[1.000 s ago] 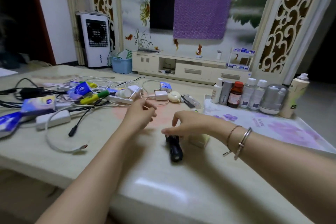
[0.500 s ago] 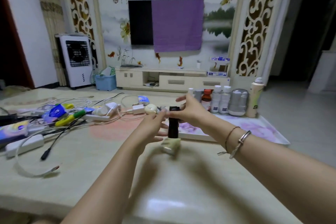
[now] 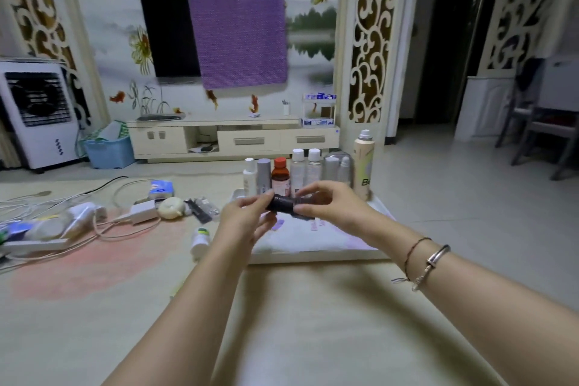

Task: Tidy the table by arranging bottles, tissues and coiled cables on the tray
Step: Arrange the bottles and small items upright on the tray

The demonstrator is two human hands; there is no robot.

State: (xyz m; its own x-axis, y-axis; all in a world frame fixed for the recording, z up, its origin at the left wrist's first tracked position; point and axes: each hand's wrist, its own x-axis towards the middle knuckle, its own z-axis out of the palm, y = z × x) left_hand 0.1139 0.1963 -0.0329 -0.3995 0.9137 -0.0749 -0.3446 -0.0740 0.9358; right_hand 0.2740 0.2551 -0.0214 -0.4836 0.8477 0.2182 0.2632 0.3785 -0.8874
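A small black bottle (image 3: 282,204) lies sideways in the air above the white tray (image 3: 313,255). My left hand (image 3: 242,221) pinches its left end and my right hand (image 3: 332,207) grips its right end. Several bottles stand in a row along the tray's far edge, among them a brown bottle with a red cap (image 3: 280,177) and a tall spray can (image 3: 364,164). A small white bottle (image 3: 200,241) lies on the table just left of the tray. White cables (image 3: 103,229) and a blue tissue pack (image 3: 160,189) lie further left.
A white charger block (image 3: 142,211), a round cream object (image 3: 170,207) and a white power strip (image 3: 34,243) crowd the table's left part. Behind the table stand a TV cabinet (image 3: 232,138), a blue basket (image 3: 108,152) and an air cooler (image 3: 39,113).
The black bottle was lifted off the table by my right hand, carried over the tray and turned sideways. My left hand came across and took its other end. The view tilted up.
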